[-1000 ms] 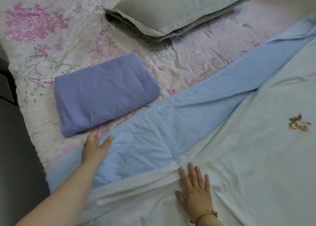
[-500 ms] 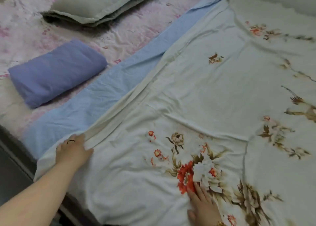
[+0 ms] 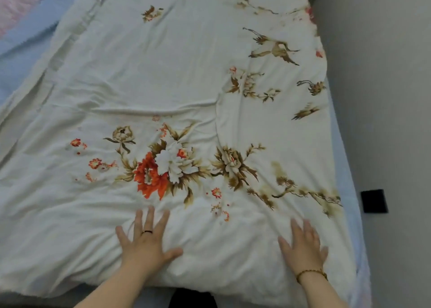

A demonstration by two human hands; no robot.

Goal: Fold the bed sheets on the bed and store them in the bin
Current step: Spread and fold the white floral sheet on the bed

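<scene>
A white bed sheet [image 3: 163, 79] printed with red, white and brown flowers lies spread flat over most of the bed. My left hand [image 3: 145, 240], wearing a dark ring, presses flat on the sheet near its front edge, fingers spread. My right hand [image 3: 303, 247], with a bead bracelet on the wrist, lies flat on the sheet further right, fingers straight. Both hands hold nothing. A light blue sheet [image 3: 25, 34] shows from under the white one at the far left.
A grey wall [image 3: 377, 86] runs along the bed's right side, with a small black square [image 3: 374, 201] on it. A strip of pink floral bedding [image 3: 11, 4] shows at the top left. The bed's front edge lies just below my wrists.
The view has swung right, so the folded purple sheet and the pillow are out of view. My left hand left the sheet's left edge. Both hands now lie flat near the front edge.
</scene>
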